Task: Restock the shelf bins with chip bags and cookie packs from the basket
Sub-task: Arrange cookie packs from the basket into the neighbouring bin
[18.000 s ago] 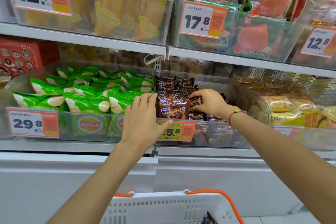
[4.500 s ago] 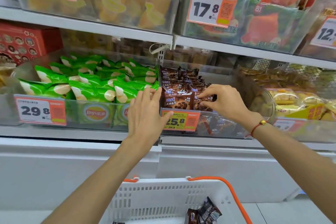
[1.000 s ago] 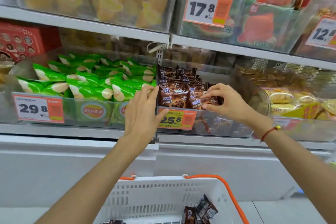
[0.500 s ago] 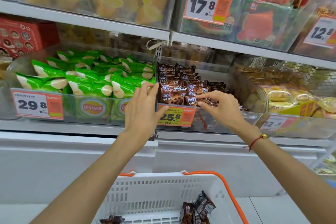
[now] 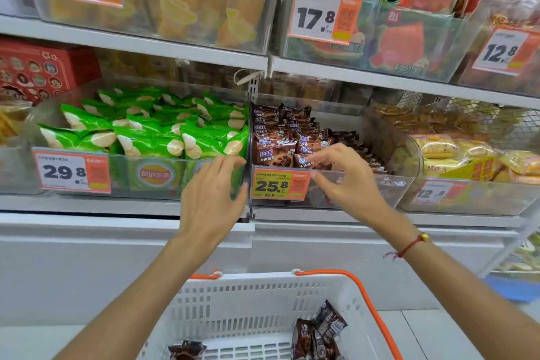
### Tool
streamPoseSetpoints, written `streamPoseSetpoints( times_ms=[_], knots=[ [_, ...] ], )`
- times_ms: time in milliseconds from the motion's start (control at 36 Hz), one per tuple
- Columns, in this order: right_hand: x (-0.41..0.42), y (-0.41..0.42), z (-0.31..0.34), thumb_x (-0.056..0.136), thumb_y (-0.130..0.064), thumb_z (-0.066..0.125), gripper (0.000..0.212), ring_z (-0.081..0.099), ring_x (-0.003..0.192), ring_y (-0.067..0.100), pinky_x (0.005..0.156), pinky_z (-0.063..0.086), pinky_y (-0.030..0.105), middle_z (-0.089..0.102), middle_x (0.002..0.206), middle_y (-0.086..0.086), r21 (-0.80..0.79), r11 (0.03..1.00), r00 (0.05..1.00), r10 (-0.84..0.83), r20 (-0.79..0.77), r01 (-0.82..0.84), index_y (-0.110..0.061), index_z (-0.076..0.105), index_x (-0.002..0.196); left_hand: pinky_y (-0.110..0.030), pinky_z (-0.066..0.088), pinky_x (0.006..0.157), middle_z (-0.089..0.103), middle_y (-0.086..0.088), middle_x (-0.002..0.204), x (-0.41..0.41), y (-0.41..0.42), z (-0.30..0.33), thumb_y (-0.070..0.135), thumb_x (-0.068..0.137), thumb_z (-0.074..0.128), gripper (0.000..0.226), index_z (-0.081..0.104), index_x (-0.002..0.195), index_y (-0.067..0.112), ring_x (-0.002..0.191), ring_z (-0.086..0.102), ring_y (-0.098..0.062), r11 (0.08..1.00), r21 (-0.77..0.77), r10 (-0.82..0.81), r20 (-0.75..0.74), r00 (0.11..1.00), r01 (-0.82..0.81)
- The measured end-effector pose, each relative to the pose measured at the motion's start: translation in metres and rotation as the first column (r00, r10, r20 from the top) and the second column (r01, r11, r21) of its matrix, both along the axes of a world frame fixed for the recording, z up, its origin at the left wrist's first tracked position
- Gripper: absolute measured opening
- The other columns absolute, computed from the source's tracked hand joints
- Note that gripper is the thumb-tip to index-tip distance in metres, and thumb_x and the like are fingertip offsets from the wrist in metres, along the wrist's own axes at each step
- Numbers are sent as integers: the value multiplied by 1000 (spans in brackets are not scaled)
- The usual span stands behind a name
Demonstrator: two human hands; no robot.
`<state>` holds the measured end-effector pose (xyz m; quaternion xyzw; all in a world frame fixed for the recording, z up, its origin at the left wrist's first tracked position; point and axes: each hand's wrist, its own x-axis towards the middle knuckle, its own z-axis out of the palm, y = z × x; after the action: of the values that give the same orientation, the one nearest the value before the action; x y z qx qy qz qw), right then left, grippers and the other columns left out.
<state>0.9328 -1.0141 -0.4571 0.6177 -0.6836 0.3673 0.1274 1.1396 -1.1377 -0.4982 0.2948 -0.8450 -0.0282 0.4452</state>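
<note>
At 12 o'clock, cookie bin: both hands empty, left hand and right hand fingers loose. Next: grab cookie packs from basket at 6.

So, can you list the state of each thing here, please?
Left hand: open, holding nothing.
Right hand: open, holding nothing.
Cookie bin: partly filled.
Chip bin: full.
Basket: a few cookie packs left inside.
</note>
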Motion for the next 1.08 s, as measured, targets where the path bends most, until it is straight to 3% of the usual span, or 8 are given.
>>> streamPoseSetpoints(
  times_ms=[111, 194, 306, 472, 639, 806, 917, 1083],
  knots=[
    [32, -10, -42, 82, -9, 71, 16, 60, 73, 9, 65, 48, 17, 67, 85, -6, 121, 982, 965, 113, 238, -145, -21, 69, 93, -27, 39, 65, 63, 16, 103, 28, 5, -22, 33, 87, 62, 22, 59, 109, 29, 96, 61, -14, 978, 192, 19, 306, 952, -81],
    [52, -21, -94, 82, -8, 67, 16, 62, 71, 12, 68, 50, 26, 69, 81, -3, 345, 911, 928, 93, 361, -226, -22, 70, 89, -27, 43, 77, 64, 17, 111, 47, -5, -44, 35, 91, 54, 17, 62, 106, 33, 104, 59, -14, 901, 382, -72, 602, 795, -207],
    [72, -27, -163, 85, -13, 63, 15, 58, 73, 8, 76, 50, 28, 67, 84, -4, 636, 702, 915, 58, 398, -321, -21, 73, 94, -30, 48, 85, 66, 6, 114, 72, -22, -82, 27, 92, 47, 21, 65, 103, 27, 105, 60, -19, 842, 434, -223, 820, 527, -319],
    [110, -16, -249, 89, -14, 59, 20, 62, 97, 22, 89, 49, 33, 69, 107, 7, 800, 452, 898, 4, 440, -394, -16, 71, 104, -33, 47, 96, 62, -3, 127, 101, -23, -138, 21, 94, 48, 30, 63, 119, 16, 113, 58, -23, 690, 524, -409, 852, 328, -499],
    [151, 3, -318, 95, -12, 53, 22, 63, 98, 24, 90, 51, 38, 67, 111, 9, 826, 306, 860, -44, 508, -472, -16, 67, 111, -31, 41, 86, 60, -3, 123, 94, 32, -190, 8, 95, 45, 29, 56, 121, 15, 116, 57, -23, 893, 217, -171, 974, 150, -393],
    [198, 31, -380, 96, -17, 50, 48, 52, 114, 30, 92, 47, 35, 40, 142, 10, 885, 134, 894, 24, 448, -447, -20, 39, 143, -32, 45, 90, 59, -6, 126, 92, 83, -247, 5, 95, 51, 29, 56, 123, 11, 118, 56, -24, 876, 279, -307, 952, -8, -393],
    [218, 43, -396, 95, -9, 49, 64, 51, 103, 36, 85, 49, 43, 32, 136, 16, 887, 128, 896, 99, 433, -443, -19, 20, 151, -32, 46, 87, 60, -8, 123, 103, 101, -275, 4, 94, 51, 28, 57, 122, 8, 115, 58, -25, 800, 412, -462, 887, -12, -436],
    [227, 44, -403, 95, -15, 53, 37, 50, 109, 32, 88, 47, 39, 42, 125, 11, 866, 233, 889, -11, 457, -442, -12, 48, 131, -35, 44, 95, 51, -9, 131, 125, 113, -312, 14, 96, 51, 37, 48, 133, 9, 121, 52, -27, 758, 457, -512, 859, 10, -465]
  ],
)
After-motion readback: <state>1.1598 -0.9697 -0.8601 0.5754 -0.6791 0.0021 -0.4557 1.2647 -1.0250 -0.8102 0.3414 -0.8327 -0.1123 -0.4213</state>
